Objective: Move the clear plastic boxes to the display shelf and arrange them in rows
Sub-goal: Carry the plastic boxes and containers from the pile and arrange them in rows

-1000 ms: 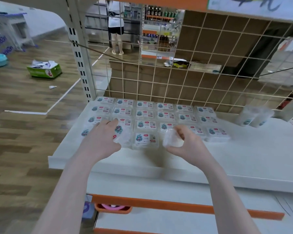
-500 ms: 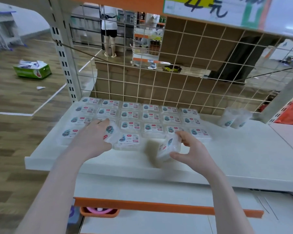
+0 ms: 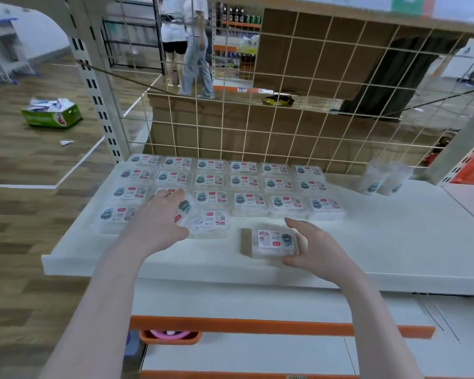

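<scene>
The right hand [image 3: 316, 246] pinches a clear plastic box [image 3: 274, 242] flat on the shelf [image 3: 394, 242]. Slide it toward 12 o'clock, flush with the front row. The left hand [image 3: 159, 220] grips another box [image 3: 188, 212].

Clear glossy plastic boxes [image 3: 274, 242] with paper labels, on a smooth matt white shelf [image 3: 394, 242] backed by thin cream-coated metal wire grid [image 3: 285, 132] over brown cardboard [image 3: 203, 132], beside wood-grain floor [image 3: 25, 214] and a painted, slotted metal upright [image 3: 99, 91].

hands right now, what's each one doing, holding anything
Left hand: grips a tilted clear box above the front row.
Right hand: holds a clear box with its label reversed on the shelf.
</scene>
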Demonstrator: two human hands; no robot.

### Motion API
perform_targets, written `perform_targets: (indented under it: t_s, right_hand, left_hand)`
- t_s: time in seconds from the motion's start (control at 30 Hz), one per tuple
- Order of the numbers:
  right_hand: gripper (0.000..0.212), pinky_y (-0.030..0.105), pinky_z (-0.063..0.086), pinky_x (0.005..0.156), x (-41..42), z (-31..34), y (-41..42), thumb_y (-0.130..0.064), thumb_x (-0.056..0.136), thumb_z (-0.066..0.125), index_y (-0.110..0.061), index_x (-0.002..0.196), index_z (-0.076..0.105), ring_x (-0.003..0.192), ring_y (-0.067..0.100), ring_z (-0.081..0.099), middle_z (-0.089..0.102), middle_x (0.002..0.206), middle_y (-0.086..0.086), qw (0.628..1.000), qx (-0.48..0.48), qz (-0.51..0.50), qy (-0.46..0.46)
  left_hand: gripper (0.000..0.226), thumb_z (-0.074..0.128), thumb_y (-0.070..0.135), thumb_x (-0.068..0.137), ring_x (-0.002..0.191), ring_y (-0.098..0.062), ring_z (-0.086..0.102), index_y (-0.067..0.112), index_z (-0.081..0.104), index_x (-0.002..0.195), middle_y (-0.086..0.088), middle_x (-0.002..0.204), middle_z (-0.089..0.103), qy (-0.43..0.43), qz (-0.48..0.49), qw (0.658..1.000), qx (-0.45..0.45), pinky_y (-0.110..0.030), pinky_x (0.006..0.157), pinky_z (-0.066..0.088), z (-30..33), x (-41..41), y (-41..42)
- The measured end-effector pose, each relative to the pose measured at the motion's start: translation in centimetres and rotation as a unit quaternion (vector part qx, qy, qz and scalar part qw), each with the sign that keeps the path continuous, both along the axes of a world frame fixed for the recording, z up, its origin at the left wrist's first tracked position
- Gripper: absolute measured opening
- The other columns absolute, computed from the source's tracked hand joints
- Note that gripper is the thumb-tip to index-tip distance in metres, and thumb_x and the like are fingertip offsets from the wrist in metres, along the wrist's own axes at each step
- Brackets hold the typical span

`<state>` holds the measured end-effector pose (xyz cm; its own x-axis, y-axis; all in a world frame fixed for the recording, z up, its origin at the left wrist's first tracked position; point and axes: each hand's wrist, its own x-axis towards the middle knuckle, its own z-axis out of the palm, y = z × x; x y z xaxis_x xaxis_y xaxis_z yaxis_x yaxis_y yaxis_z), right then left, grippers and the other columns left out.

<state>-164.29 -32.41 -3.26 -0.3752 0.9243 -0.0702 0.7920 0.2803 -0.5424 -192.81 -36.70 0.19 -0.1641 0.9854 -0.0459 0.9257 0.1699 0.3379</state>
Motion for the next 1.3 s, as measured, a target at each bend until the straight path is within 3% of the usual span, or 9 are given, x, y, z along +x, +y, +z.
perform_targets:
  t_s: [0.17,0.37,0.6,0.73,0.87,1.0,1.13,1.27,1.3]
  right_hand:
    - [0.074,0.019,0.03,0.102,-1.3,0.4,0.3,-0.026,0.075,0.074,-0.023,0.141,0.039,0.128,0.011,0.04,0.045,0.14,-0.005,0.999,0.026,0.024,-0.016]
    - [0.07,0.028,0.038,0.081,-2.7,1.0,-0.4,-0.054,0.076,0.065,-0.024,0.136,0.042,0.107,0.02,0.049,0.053,0.113,0.001,0.986,0.082,-0.009,-0.142]
    - [0.047,0.029,0.033,0.064,-4.3,1.3,-0.8,-0.059,0.088,0.047,-0.013,0.088,0.05,0.091,0.025,0.056,0.05,0.086,0.003,0.978,0.081,-0.061,-0.184]
    - [0.04,0.029,0.039,0.085,-3.3,1.6,0.1,-0.042,0.091,0.053,-0.017,0.122,0.058,0.11,0.021,0.053,0.054,0.12,0.002,0.986,0.067,-0.007,-0.149]
    - [0.04,0.016,0.021,0.103,-2.2,1.6,0.5,-0.027,0.092,0.058,-0.029,0.131,0.053,0.135,0.007,0.032,0.037,0.147,-0.011,0.995,0.027,0.072,-0.058]
    - [0.038,0.009,0.021,0.099,-2.0,0.8,0.7,-0.025,0.089,0.062,-0.03,0.127,0.056,0.133,0.006,0.036,0.042,0.143,-0.011,0.997,0.032,0.067,-0.011]
    - [0.038,0.018,0.026,0.098,-2.8,-0.1,0.3,-0.029,0.088,0.062,-0.022,0.125,0.059,0.124,0.02,0.043,0.051,0.135,0.001,0.991,0.112,0.05,-0.056]
    - [0.037,0.04,0.051,0.081,-3.7,-1.0,-0.3,-0.037,0.08,0.066,-0.014,0.108,0.07,0.091,0.033,0.059,0.064,0.103,0.01,0.976,0.199,0.031,-0.083]
    - [0.04,0.04,0.051,0.084,-3.7,-1.0,-0.4,-0.04,0.081,0.065,-0.015,0.112,0.069,0.095,0.032,0.058,0.062,0.106,0.01,0.976,0.197,0.032,-0.091]
  left_hand:
    - [0.07,0.066,0.018,0.078,0.126,-0.025,0.039,0.015,0.035,0.141,-0.008,0.14,0.039,0.001,0.0,1.0,-0.006,-0.032,0.092,0.038,0.0,0.2,0.1]
    - [0.076,0.066,0.018,0.079,0.129,-0.024,0.036,0.018,0.029,0.145,-0.005,0.144,0.035,-0.01,0.005,1.0,-0.007,-0.031,0.094,0.037,-0.1,0.0,0.5]
    - [0.072,0.066,0.017,0.079,0.127,-0.025,0.039,0.016,0.033,0.142,-0.008,0.14,0.038,-0.018,-0.001,1.0,-0.006,-0.032,0.094,0.038,-0.1,-0.2,0.6]
    - [0.073,0.066,0.017,0.079,0.129,-0.024,0.037,0.016,0.032,0.143,-0.006,0.143,0.037,-0.021,-0.004,1.0,-0.002,-0.033,0.095,0.037,-0.1,-0.6,0.7]
    - [0.079,0.066,0.018,0.079,0.134,-0.023,0.032,0.017,0.027,0.147,-0.005,0.147,0.033,-0.027,-0.007,1.0,-0.002,-0.033,0.101,0.034,-0.3,-0.9,0.8]
    - [0.08,0.066,0.019,0.08,0.134,-0.023,0.031,0.016,0.024,0.148,-0.006,0.148,0.032,-0.031,-0.012,0.999,-0.004,-0.031,0.103,0.032,-0.2,-1.2,0.8]
    - [0.079,0.066,0.018,0.079,0.133,-0.023,0.033,0.016,0.025,0.148,-0.005,0.146,0.034,-0.033,-0.017,0.999,-0.003,-0.031,0.102,0.033,-0.3,-1.5,0.8]
    - [0.081,0.066,0.019,0.079,0.133,-0.023,0.033,0.016,0.024,0.148,-0.004,0.146,0.033,-0.028,-0.017,0.999,-0.007,-0.032,0.103,0.034,-0.3,-1.8,0.8]
    - [0.081,0.066,0.019,0.079,0.133,-0.023,0.033,0.016,0.024,0.148,-0.005,0.146,0.033,-0.026,-0.016,0.999,-0.007,-0.033,0.103,0.035,-0.2,-1.9,0.7]
